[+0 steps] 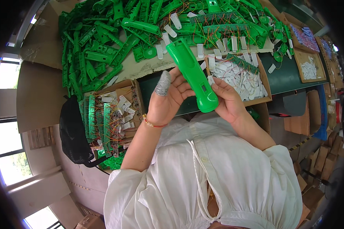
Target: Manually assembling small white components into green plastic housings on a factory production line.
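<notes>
Mid-frame: my loosely open left hand (170,91) steadies long green plastic casing (190,69); right hand (230,100) pinches small white plastic tab (211,80) beside it; likely fitting step, next needs careful alignment

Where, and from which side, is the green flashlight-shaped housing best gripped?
Probably around the smooth middle barrel of the green flashlight-shaped housing, from the left and below: it is narrower than the two ends, and it slants with its far end leftward. The left hand is already at that edge, while the right hand is at the opposite side.
</notes>
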Motion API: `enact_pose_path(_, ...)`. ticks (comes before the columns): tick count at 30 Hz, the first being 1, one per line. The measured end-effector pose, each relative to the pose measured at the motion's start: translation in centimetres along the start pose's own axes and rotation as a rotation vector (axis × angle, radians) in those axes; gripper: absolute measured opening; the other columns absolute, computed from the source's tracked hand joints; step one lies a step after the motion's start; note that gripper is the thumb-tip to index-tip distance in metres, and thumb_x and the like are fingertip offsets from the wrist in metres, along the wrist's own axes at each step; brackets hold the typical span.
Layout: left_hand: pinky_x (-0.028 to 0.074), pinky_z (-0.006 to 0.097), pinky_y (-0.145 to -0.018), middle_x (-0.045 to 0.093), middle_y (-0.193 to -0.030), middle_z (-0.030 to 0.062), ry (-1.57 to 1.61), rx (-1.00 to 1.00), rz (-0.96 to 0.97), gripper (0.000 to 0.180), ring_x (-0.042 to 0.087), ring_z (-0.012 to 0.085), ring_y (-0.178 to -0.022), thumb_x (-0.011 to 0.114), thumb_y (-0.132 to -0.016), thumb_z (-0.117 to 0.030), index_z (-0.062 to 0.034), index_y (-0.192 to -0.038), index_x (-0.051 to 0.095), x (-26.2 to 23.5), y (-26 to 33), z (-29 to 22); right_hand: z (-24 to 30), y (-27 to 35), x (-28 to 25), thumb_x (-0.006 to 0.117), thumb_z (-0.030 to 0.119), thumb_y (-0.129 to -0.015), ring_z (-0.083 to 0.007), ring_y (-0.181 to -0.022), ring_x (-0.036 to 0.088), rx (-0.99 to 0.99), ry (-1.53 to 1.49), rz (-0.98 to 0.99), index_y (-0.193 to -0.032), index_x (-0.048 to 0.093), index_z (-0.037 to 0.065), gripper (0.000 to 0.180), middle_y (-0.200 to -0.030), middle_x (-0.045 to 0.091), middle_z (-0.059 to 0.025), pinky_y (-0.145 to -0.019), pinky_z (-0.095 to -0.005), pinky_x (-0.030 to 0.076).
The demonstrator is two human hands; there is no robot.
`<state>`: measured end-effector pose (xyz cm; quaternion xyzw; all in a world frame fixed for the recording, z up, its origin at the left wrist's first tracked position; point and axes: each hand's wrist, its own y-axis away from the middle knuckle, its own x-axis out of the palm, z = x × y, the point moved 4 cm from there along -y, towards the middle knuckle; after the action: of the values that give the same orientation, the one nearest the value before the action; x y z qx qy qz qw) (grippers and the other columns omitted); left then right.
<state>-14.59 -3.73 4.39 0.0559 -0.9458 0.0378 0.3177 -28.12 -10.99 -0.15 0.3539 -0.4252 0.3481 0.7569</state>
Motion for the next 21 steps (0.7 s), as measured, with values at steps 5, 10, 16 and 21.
enact_pose_path(5, 0.041, 0.033, -0.090, 0.040, -0.124, 0.0102, -0.305, 0.000, -0.085, 0.091, 0.043, 0.0211, -0.115, 0.073, -0.072, -0.015, -0.0030, -0.137, 0.010, 1.2, 0.9, 2.8, 0.4, -0.1, 0.1, 0.060, 0.003, -0.081, -0.0105, -0.082, 0.059, -0.408, 0.570, -0.150, -0.106, 0.057, -0.001, 0.026, -0.093, 0.062, -0.0073, -0.071, -0.0240, 0.049)
enact_pose_path(10, 0.042, 0.026, -0.080, 0.044, -0.105, 0.0035, -0.270, -0.052, -0.212, 0.087, 0.047, 0.0135, -0.095, 0.079, -0.065, -0.018, -0.0060, -0.130, 0.023, 0.8, 0.3, 3.2, 1.1, 0.4, 1.9, 0.068, -0.002, -0.074, -0.0054, -0.069, 0.057, -0.449, 0.788, -0.112, -0.091, 0.058, -0.001, 0.019, -0.081, 0.061, -0.0046, -0.061, -0.0169, 0.046)
enact_pose_path(16, 0.040, 0.020, -0.071, 0.043, -0.088, -0.0008, -0.308, -0.232, -0.074, 0.086, 0.045, 0.0089, -0.080, 0.079, -0.058, -0.014, -0.0063, -0.130, 0.032, -0.8, 1.1, 3.1, 3.3, 0.9, 2.6, 0.064, 0.001, -0.077, -0.0063, -0.076, 0.055, -0.358, 1.236, 0.118, -0.086, 0.059, -0.001, 0.011, -0.082, 0.057, -0.0032, -0.063, -0.0184, 0.045)
enact_pose_path(21, 0.038, 0.030, -0.093, 0.044, -0.121, 0.0074, -0.453, -0.230, 0.042, 0.077, 0.045, 0.0157, -0.110, 0.071, -0.072, -0.015, -0.0036, -0.133, 0.026, 0.3, 1.3, 3.2, 2.1, 0.3, 3.6, 0.071, -0.003, -0.069, -0.0085, -0.074, 0.057, -0.184, 0.913, 0.056, -0.102, 0.045, 0.001, 0.042, -0.082, 0.056, -0.0046, -0.066, -0.0203, 0.048)
